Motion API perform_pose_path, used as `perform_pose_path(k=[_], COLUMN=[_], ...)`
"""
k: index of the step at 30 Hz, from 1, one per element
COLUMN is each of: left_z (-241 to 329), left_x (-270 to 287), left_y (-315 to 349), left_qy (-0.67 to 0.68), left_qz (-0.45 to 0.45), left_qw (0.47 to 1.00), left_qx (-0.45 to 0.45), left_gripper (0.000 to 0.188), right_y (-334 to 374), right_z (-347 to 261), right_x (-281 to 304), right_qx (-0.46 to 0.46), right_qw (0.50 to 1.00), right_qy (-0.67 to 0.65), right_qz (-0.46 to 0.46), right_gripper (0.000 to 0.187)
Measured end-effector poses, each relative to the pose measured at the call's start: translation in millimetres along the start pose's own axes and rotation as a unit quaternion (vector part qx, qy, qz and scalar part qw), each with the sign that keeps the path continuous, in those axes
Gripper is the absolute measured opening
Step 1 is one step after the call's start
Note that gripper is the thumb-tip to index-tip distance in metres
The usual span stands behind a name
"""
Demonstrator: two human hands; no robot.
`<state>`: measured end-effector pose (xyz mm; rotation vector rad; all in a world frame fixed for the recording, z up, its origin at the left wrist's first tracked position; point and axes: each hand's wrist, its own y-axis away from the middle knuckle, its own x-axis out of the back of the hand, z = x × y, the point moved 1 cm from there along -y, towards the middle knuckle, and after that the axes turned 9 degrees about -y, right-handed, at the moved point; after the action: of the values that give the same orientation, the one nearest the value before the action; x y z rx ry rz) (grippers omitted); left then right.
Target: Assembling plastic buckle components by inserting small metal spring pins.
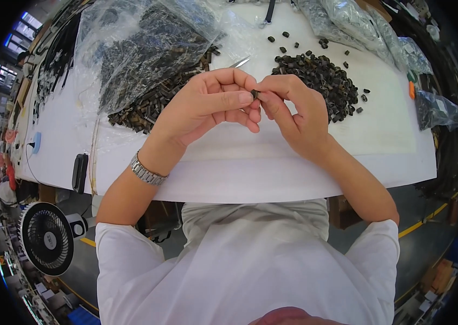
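Observation:
Over the middle of the white table, my left hand (215,103) and my right hand (298,111) meet at the fingertips. Between them is one small dark loop-like piece (254,93), pinched by thumb and forefinger on both sides and mostly covered by the fingers. Beyond my right hand lies a heap of small black loop-like pieces (321,81), with several strays around it. Left of my left hand, a pile of brownish-black pieces (147,108) spills from a clear plastic bag (142,49). A pointed metal blade (241,62) shows just behind my left fingers, its other end hidden.
Clear plastic bags (348,24) lie at the back right, with an orange object (411,90) nearby. Black straps (58,51) hang over the far left. A dark case (80,173) rests by the front left edge, and a fan (47,239) stands below it.

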<state>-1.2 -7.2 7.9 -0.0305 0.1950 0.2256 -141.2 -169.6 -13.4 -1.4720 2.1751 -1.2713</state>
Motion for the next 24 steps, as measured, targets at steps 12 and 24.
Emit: perform_pose_path(k=[12, 24], left_z=[6, 9], left_x=[-22, -24], left_y=[7, 6], left_qy=[-0.376, -0.333], left_qz=[0.222, 0.218], left_qw=[0.891, 0.915], left_qx=[-0.128, -0.069], left_gripper=[0.013, 0.008], right_y=[-8, -13], right_z=[-11, -9], right_x=[-12, -5], right_qx=[-0.093, -0.213], right_qw=[0.995, 0.975], right_qy=[-0.020, -0.065], right_qz=[0.023, -0.023], right_gripper=[0.016, 0.014])
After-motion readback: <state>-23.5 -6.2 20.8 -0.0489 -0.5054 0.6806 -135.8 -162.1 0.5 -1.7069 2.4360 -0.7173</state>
